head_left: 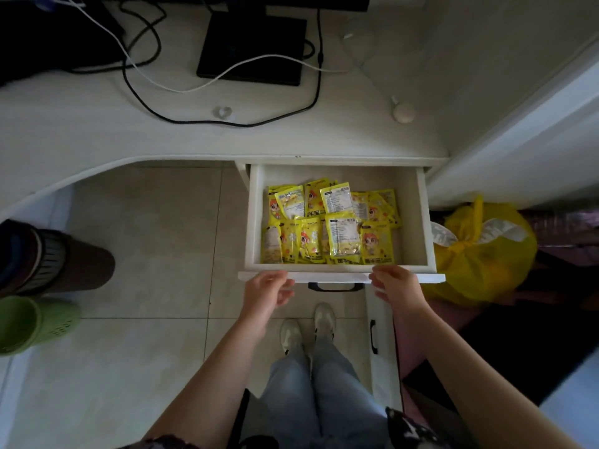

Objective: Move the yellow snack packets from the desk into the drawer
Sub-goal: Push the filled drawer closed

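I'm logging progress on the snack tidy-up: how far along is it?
Nearly finished, it seems. Done: the yellow snack packets lie in the open drawer, and none shows on the desk. In hand: the left hand and right hand are at the drawer's front edge, holding no packet. Left: probably just pushing the drawer shut.

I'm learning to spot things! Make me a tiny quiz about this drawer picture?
1. True or false: the yellow snack packets lie inside the open drawer.
2. Which hand is nearer the yellow bag on the floor: A) left hand B) right hand?
3. Fill in: the black handle shows between the two ____.

Key: 1 true; 2 B; 3 hands.
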A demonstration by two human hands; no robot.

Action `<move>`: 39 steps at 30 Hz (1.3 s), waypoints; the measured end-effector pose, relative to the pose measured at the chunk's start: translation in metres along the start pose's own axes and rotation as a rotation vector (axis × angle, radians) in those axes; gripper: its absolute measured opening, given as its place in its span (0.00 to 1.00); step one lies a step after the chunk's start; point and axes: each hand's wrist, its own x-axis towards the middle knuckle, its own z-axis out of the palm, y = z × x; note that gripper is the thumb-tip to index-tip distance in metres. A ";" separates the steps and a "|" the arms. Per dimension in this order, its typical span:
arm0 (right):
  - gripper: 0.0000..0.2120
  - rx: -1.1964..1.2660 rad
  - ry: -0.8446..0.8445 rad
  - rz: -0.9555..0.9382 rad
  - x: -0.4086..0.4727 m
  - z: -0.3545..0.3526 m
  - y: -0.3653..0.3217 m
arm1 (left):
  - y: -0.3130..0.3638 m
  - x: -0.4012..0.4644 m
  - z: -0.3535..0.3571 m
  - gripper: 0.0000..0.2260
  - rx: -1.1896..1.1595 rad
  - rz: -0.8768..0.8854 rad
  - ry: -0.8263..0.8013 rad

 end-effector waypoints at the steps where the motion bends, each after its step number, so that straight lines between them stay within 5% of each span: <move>1: 0.11 0.072 0.007 0.056 -0.002 -0.004 0.008 | -0.006 -0.002 -0.002 0.07 -0.006 -0.050 0.009; 6: 0.13 0.338 0.041 0.300 0.001 -0.020 0.025 | -0.020 0.005 -0.016 0.06 -0.045 -0.219 -0.003; 15: 0.15 0.527 0.075 0.351 0.028 -0.031 0.000 | 0.003 0.024 -0.014 0.05 -0.054 -0.205 0.087; 22: 0.11 0.525 0.086 0.486 0.052 -0.028 -0.017 | 0.011 0.038 -0.007 0.05 -0.070 -0.200 0.149; 28: 0.06 0.478 0.047 0.399 0.074 -0.026 -0.049 | 0.040 0.061 0.010 0.05 -0.113 -0.200 0.187; 39: 0.15 0.420 -0.039 0.392 0.135 -0.026 -0.106 | 0.103 0.106 0.039 0.09 -0.168 -0.147 0.169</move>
